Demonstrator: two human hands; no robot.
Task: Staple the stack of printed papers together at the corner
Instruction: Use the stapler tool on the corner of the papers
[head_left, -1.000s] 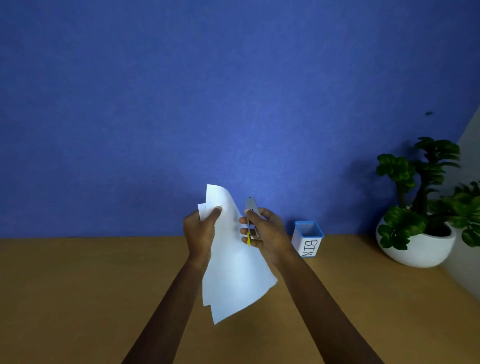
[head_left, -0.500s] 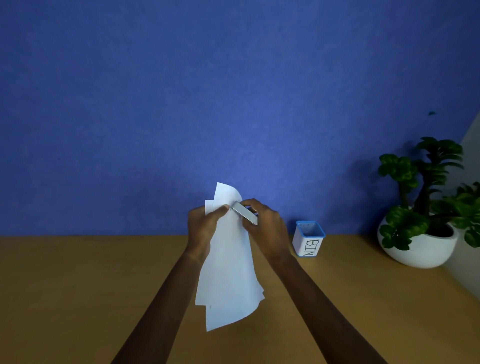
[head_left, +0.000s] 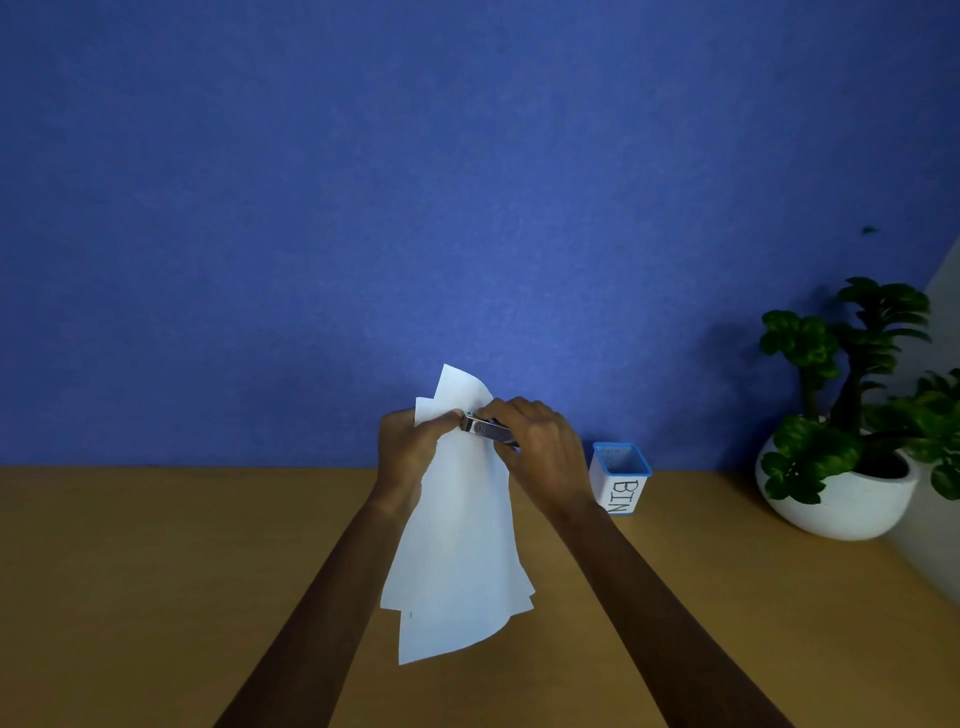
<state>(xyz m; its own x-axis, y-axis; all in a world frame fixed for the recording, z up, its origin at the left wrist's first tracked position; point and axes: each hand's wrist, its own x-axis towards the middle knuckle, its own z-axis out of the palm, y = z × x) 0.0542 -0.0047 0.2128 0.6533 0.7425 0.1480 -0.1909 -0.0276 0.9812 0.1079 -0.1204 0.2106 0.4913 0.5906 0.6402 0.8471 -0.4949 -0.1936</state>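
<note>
Stapler (head_left: 488, 433) now level at papers (head_left: 457, 540) (right hand (head_left: 540, 452) clenched).

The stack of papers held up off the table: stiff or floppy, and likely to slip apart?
Probably floppy: the papers hang from the left hand and curl at the top. Likely light, since a pinch holds them. They may slide apart; the bottom edges are already fanned, with the right hand holding the stapler near the top.

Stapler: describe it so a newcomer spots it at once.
Start at the wooden desk below the blue wall. Two hands hold white papers above its middle. The stapler is the small shiny metal bar in the right hand, against the papers' top, the only metallic item.
</note>
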